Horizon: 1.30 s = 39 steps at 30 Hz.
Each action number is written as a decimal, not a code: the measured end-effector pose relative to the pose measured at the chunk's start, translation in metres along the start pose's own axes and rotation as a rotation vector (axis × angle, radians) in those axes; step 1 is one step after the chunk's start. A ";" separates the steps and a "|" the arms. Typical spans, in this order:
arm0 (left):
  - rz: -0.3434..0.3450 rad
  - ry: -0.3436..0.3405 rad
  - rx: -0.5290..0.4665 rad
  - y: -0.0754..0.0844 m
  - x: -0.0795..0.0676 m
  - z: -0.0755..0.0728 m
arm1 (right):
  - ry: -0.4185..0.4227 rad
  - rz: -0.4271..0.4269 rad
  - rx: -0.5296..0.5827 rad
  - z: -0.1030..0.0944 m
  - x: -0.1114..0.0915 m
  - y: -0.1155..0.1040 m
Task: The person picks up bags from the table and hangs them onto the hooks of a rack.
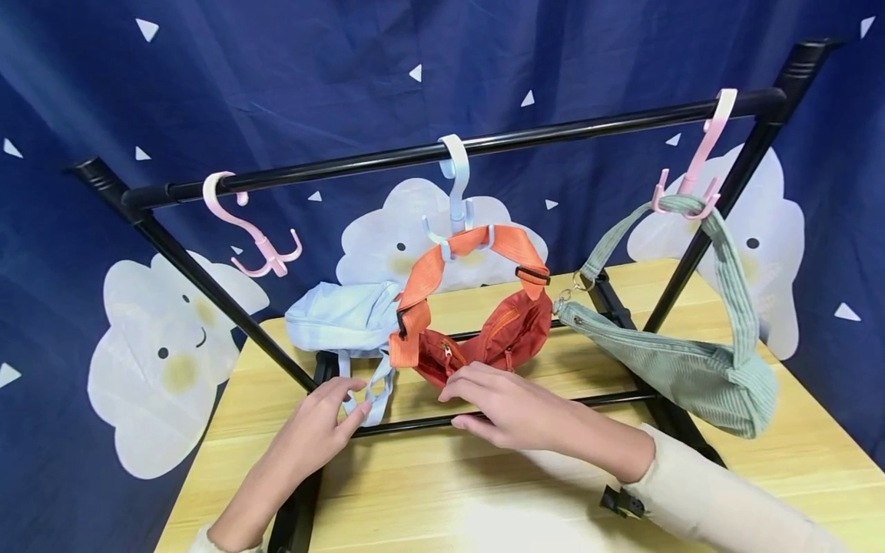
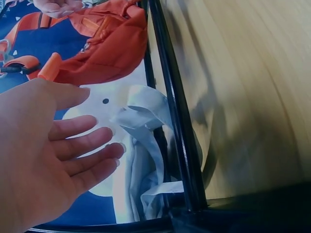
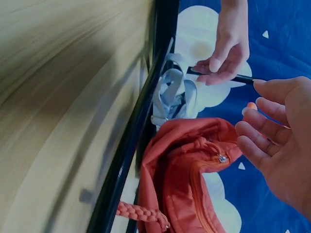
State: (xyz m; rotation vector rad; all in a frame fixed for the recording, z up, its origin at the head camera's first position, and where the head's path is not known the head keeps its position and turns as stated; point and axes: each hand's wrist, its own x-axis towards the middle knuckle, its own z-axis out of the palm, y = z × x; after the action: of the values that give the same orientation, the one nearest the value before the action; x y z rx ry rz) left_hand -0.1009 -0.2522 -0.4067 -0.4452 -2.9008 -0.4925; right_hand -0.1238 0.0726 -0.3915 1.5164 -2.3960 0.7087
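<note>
An orange-red waist bag (image 1: 517, 330) hangs by its strap from a light blue hook (image 1: 458, 184) on the black rail. My right hand (image 1: 501, 403) is just in front of the bag's lower edge, fingers loosely bent and holding nothing. Left of it, a light blue bag (image 1: 346, 315) lies on the rack's lower bars with its straps drooping toward me. By those straps is my left hand (image 1: 314, 426), thumb and fingers spread apart. In the left wrist view its fingers (image 2: 92, 145) are relaxed, with no thing gripped.
A pink hook (image 1: 266, 250) hangs bare at the rail's left. On the right, a green corduroy bag (image 1: 677, 361) hangs from another pink hook (image 1: 705, 150). The black rack's rail (image 1: 359, 165) spans above the wooden table (image 1: 415, 491), before a blue curtain (image 1: 290, 77).
</note>
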 end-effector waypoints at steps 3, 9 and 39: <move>-0.011 -0.025 -0.005 -0.004 0.000 0.002 | -0.003 -0.009 0.008 0.006 0.006 -0.001; -0.036 -0.061 -0.008 -0.013 0.001 0.007 | -0.013 -0.021 0.011 0.018 0.014 -0.003; -0.020 -0.128 0.004 -0.024 0.006 0.024 | -0.072 -0.036 -0.130 0.068 0.066 -0.001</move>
State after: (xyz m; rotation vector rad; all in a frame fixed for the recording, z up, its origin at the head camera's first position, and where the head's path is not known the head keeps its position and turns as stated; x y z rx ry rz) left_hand -0.1167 -0.2644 -0.4347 -0.4635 -3.0313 -0.4785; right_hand -0.1478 -0.0141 -0.4218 1.5517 -2.4080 0.4889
